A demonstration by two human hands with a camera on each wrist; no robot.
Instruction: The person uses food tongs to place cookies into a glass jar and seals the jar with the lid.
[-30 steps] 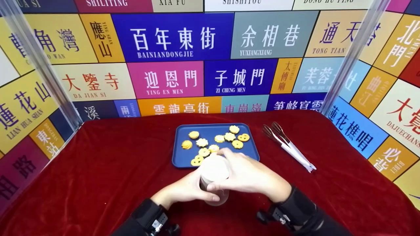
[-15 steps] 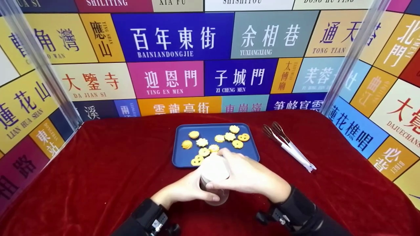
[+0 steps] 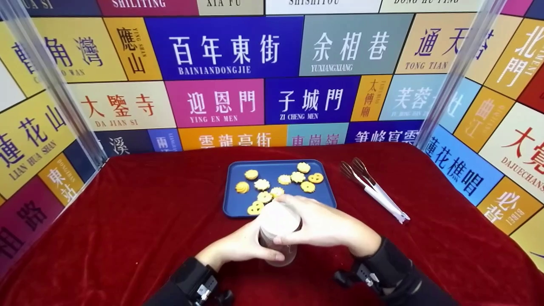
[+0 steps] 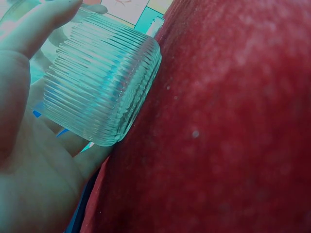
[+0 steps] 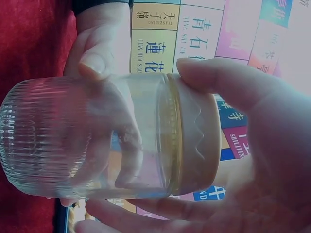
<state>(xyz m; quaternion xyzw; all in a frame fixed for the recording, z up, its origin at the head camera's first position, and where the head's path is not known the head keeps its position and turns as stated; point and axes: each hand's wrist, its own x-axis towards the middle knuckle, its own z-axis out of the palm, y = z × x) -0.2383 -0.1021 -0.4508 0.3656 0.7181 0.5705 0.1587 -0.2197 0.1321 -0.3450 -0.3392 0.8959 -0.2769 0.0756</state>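
A clear ribbed glass jar (image 5: 53, 141) with a pale lid (image 3: 279, 217) stands upright on the red cloth, close to the front of the tray. My left hand (image 3: 238, 246) grips the jar's body from the left, fingers curled round the glass (image 4: 102, 77). Around the lid, my right hand (image 3: 325, 223) holds from the right; its thumb lies on the lid's side (image 5: 197, 131) in the right wrist view. Inside the jar nothing shows through the glass. Just beyond, a blue tray (image 3: 236, 170) carries several yellow cookies (image 3: 262, 185), some round and some pretzel-shaped.
Tongs (image 3: 376, 190) with white handles and brown tips lie to the right of the tray. Red cloth (image 3: 161, 204) covers the table. Sign-printed panels (image 3: 225, 46) and clear corner posts (image 3: 459, 72) stand round the back and sides.
My right hand has turned slightly on the lid, its wrist shifting a little to the right. The left hand and jar stay in place.
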